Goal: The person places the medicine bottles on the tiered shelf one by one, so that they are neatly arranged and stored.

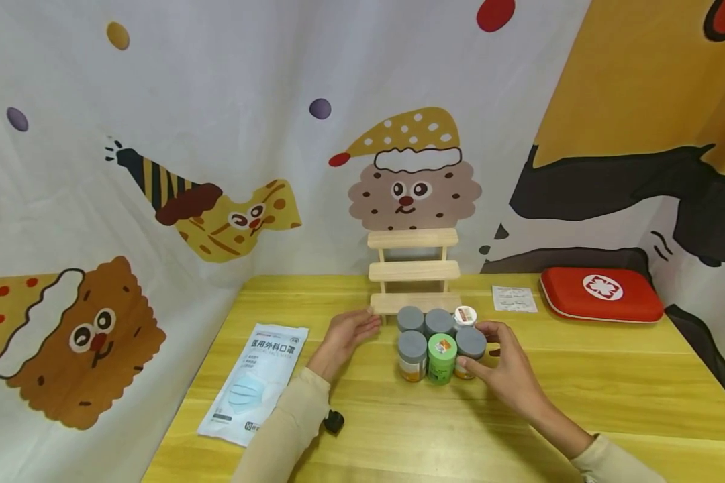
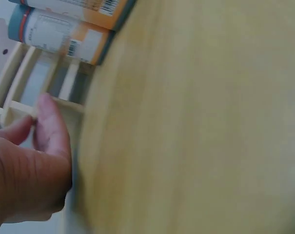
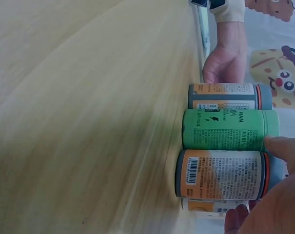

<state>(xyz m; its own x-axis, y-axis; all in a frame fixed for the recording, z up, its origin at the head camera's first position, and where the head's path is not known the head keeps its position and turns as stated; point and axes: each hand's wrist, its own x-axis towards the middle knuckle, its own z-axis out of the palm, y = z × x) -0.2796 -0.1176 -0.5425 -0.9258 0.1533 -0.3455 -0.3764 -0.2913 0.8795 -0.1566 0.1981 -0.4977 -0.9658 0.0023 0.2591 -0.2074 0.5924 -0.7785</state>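
Right hand (image 1: 510,369) clamps its fingers round a grey-lidded jar (image 1: 471,343), lower right of centre
Left hand (image 1: 346,335) at the wooden rack's (image 1: 413,271) lower left end, whether its fingers pinch unclear

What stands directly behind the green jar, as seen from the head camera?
A grey-lidded jar stands behind the green jar; farther back is the wooden shelf. The grey-lidded jar's lower part is covered.

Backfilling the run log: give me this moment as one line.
left hand: at lower left corner of wooden rack | right hand: grips front-right gray-lidded bottle | green bottle: upright, front-row middle
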